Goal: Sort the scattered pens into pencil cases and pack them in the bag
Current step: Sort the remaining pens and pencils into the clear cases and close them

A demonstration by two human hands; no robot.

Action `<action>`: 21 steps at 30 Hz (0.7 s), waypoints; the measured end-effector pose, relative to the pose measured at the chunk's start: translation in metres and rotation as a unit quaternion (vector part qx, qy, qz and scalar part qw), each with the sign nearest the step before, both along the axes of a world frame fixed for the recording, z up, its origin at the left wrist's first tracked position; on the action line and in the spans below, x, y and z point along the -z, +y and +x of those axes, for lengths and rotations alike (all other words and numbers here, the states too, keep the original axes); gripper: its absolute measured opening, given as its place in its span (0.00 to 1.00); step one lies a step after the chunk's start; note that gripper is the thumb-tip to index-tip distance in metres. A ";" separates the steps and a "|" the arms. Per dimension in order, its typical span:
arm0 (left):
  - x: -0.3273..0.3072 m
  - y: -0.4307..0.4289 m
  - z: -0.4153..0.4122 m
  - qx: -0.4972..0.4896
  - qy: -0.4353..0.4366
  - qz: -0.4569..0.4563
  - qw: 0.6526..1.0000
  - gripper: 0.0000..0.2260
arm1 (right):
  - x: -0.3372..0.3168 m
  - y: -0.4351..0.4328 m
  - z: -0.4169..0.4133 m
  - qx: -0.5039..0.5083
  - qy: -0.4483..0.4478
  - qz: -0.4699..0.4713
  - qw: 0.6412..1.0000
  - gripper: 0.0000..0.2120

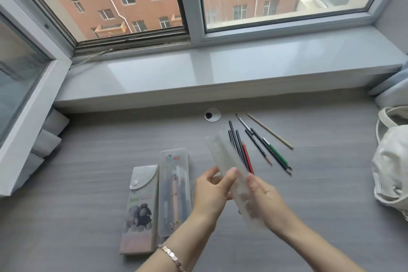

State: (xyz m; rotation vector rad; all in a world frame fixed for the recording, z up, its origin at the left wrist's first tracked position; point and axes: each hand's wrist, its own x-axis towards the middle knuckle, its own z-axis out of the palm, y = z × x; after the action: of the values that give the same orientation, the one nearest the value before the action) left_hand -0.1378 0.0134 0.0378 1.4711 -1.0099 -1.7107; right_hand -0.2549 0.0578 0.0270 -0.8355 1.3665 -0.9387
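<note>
A frosted, see-through pencil case [223, 157] is held above the grey desk [88, 183], just below the middle of the view. Its long axis runs from about 11 o'clock at the far end to 5 o'clock at the near end, and the far end tilts away from the person. It is blurred, so whether it is open cannot be told.

The left hand [210, 192] comes in from 7 o'clock, a link bracelet [172, 256] on its wrist. It grips the case at mid-length, with the thumb on top and the fingers curled at the left edge. The right hand [265, 196] comes in from 5 o'clock and holds the near end, thumb laid along the upper face and the palm under the case.

At 1 o'clock from the hands, loose pens and pencils [258, 148] lie on the desk, mostly parallel to the held case. Among them are a red pencil [248, 159], partly behind the case, a green-handled brush [276, 153] and a pale wooden stick [270, 131].

At 9 o'clock from the hands, two more cases lie side by side, both pointing near 12 o'clock: a stone-print case [140, 210] and a clear cartoon-printed case [174, 190] with pens inside. A white bag [390, 161] sits at 3 o'clock, at the desk's right edge.
</note>
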 end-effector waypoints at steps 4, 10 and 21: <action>-0.002 -0.009 0.009 0.005 0.026 0.024 0.999 0.13 | -0.005 -0.004 -0.024 0.043 -0.179 0.113 0.976 0.18; -0.004 -0.011 0.012 -0.019 0.015 0.083 0.996 0.13 | 0.009 -0.014 -0.031 -0.009 -0.124 0.162 0.979 0.18; 0.004 -0.020 0.014 -0.035 -0.120 0.068 0.990 0.09 | 0.071 -0.095 -0.074 -0.064 0.556 0.101 0.822 0.16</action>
State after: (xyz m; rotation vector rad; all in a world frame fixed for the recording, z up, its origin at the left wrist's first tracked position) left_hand -0.1241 -0.0066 0.0338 1.8148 -0.9659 -1.6068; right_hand -0.3287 -0.0374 -0.0438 -1.3732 2.3027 -0.0958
